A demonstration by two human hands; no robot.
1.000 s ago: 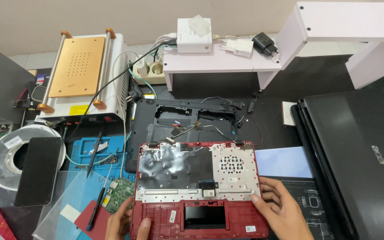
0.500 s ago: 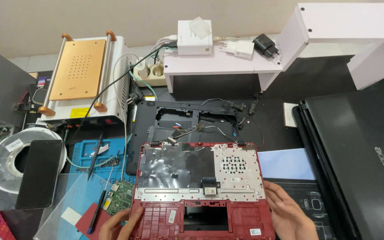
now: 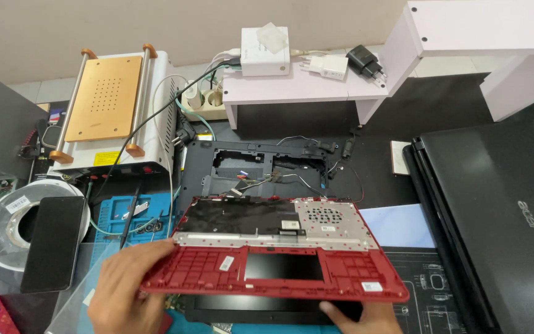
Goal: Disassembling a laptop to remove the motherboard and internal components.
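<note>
A beige wall [image 3: 156, 25] backs the dark workbench [image 3: 397, 117] under even light.

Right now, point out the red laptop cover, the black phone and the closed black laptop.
red laptop cover [image 3: 279, 272], head view, on its ribbed underside near the front edge.
black phone [image 3: 54, 241], head view, middle of its dark screen.
closed black laptop [image 3: 495, 216], head view, on its lid.

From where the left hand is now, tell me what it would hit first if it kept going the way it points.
The left hand points up and right along the red laptop cover it grips. Beyond that lies the black laptop base, probably first, though depth is unclear.
</note>
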